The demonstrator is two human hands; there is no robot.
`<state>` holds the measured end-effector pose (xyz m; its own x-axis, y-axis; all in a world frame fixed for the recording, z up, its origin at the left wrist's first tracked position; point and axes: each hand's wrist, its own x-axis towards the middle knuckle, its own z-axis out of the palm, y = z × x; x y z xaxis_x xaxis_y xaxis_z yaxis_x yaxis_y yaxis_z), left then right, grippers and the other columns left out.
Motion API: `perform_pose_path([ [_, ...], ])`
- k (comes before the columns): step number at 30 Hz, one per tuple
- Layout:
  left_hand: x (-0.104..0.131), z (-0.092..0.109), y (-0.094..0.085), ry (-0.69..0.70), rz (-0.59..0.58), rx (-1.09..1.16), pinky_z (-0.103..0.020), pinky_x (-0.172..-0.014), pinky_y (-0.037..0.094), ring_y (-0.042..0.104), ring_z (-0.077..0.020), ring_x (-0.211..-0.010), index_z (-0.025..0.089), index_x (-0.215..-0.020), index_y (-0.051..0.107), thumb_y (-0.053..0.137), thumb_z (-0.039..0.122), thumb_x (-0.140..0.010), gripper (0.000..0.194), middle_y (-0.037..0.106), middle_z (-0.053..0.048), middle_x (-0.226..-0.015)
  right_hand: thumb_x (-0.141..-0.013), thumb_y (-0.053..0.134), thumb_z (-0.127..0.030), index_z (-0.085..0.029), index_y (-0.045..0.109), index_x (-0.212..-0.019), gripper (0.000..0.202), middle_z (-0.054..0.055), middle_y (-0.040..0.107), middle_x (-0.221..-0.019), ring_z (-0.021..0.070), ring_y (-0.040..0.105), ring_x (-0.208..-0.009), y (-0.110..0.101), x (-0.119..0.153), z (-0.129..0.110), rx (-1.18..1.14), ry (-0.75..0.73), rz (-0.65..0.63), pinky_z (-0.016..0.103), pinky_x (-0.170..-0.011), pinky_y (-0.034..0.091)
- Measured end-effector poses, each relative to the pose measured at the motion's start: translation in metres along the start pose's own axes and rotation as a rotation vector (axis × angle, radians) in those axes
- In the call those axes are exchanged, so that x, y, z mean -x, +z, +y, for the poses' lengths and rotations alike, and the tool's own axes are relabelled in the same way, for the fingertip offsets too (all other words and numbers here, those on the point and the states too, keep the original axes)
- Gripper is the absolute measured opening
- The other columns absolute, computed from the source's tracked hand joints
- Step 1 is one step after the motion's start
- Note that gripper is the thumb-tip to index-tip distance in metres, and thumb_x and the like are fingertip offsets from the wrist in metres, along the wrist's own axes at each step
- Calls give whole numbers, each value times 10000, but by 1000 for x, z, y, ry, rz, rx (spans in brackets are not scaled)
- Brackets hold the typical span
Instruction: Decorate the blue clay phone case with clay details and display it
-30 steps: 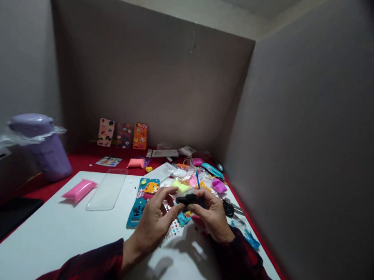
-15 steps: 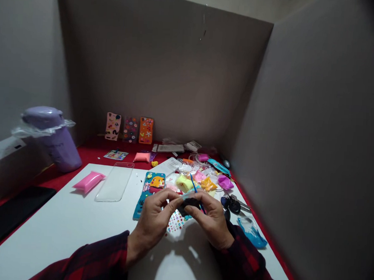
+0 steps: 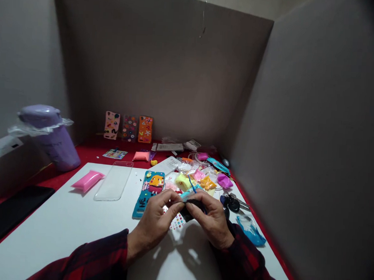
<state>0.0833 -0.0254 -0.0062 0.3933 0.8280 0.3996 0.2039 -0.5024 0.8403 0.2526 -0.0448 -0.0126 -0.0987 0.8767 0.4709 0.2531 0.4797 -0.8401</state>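
Observation:
Both hands meet over the white board [image 3: 75, 230]. My left hand [image 3: 161, 211] is closed, thumb and forefinger pinching the edge of a small black packet [image 3: 187, 213]. My right hand [image 3: 209, 218] grips the packet's other side, its thumb tip close to the left one. A thin blue tool [image 3: 191, 184] sticks up from the right fingers. Just left of the hands lies a teal decorated phone case [image 3: 155, 183], partly hidden by my left hand. A sheet of coloured gems [image 3: 177, 222] shows beneath the packet.
A clear phone case [image 3: 114, 182] and pink clay packet [image 3: 88, 181] lie left. Colourful clay packets [image 3: 207, 183] sit behind the hands, keys [image 3: 234, 203] and a blue packet [image 3: 251, 232] right. A purple bottle [image 3: 57, 141] stands far left; decorated cases [image 3: 145, 129] lean at the back.
My hands' thumbs have come closer together on the black packet, which now hangs lower between them. The view has shifted slightly.

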Motion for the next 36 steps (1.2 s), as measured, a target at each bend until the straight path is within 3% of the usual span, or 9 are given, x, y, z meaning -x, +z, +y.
perform_pose_path([
  [8,-4,-1,-3,115,-7,-83,-264,-655,393,499,-138,-691,154,-726,551,501,242,-886,190,538,-12,-702,-825,618,-241,-195,653,-802,62,14,572,-721,145,502,-676,4,1,5,134,-71,-72,278,-643,395],
  [14,-3,-3,-5,40,7,-74,-258,-648,396,500,-130,-673,159,-725,536,482,255,-892,200,534,-6,-713,-840,606,-306,-188,615,-743,153,9,557,-711,143,500,-671,2,1,7,147,20,-104,275,-643,395],
  [21,-2,-1,-6,13,-31,-55,-264,-646,401,505,-138,-671,161,-716,547,502,252,-868,183,555,-6,-695,-845,600,-309,-191,626,-748,154,8,567,-698,139,506,-657,3,2,6,129,-23,-128,276,-634,394],
  [25,-1,-2,-2,-32,8,-47,-265,-629,385,488,-135,-649,161,-699,530,500,258,-858,189,537,-1,-682,-849,590,-318,-195,632,-764,155,8,567,-713,141,505,-669,4,1,8,131,-9,-145,275,-639,397],
  [30,-3,-7,-2,-211,-23,262,-251,-621,381,474,-130,-658,148,-738,572,554,367,-835,240,538,-2,-690,-842,583,-329,-189,614,-748,172,10,549,-713,143,502,-679,1,1,12,63,51,-142,269,-642,399],
  [36,-5,-11,-11,-292,-98,523,-229,-582,355,433,-106,-601,138,-670,593,589,400,-814,299,508,9,-621,-811,601,-416,-183,590,-700,259,11,546,-682,143,497,-649,-2,1,7,-94,183,-147,267,-613,415],
])
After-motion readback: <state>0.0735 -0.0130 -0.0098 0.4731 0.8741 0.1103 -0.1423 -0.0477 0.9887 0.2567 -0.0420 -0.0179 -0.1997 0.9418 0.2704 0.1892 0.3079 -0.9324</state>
